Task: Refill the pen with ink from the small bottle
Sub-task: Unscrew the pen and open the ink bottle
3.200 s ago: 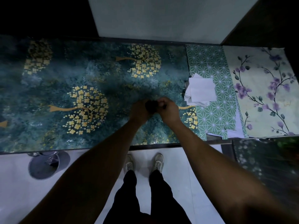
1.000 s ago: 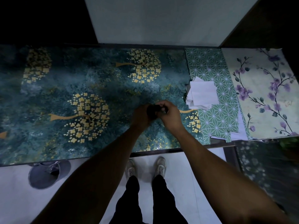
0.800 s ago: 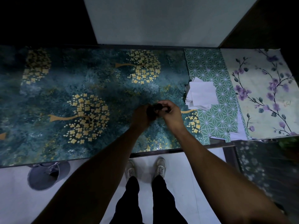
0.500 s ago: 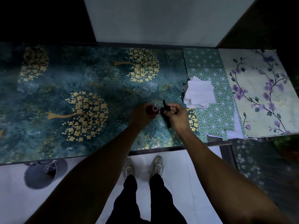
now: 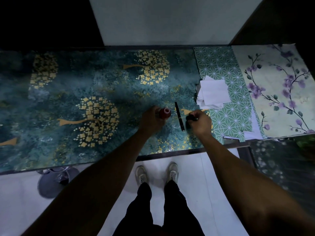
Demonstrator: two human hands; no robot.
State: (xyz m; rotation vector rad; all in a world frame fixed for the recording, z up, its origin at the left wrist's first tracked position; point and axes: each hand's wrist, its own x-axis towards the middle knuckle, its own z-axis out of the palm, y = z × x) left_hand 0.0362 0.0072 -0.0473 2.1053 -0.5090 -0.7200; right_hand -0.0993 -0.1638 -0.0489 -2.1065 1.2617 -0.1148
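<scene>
Head view looks down on a teal table [image 5: 51,116] patterned with gold trees. Left hand [image 5: 150,120] grips a small red ink bottle [image 5: 165,113], apparently uncapped, standing on the tabletop. Right hand [image 5: 199,122] curls round a small dark object [image 5: 190,118], probably the cap. Between the hands lies a slim black pen [image 5: 179,116], touching neither. White folded papers [image 5: 212,94] lie near.

Bare forearms, blk trousers [image 5: 158,206], white sneakers [image 5: 173,172]

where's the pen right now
In the head view the pen lies flat on the teal tabletop, between the ink bottle in the left hand and the right hand.
</scene>
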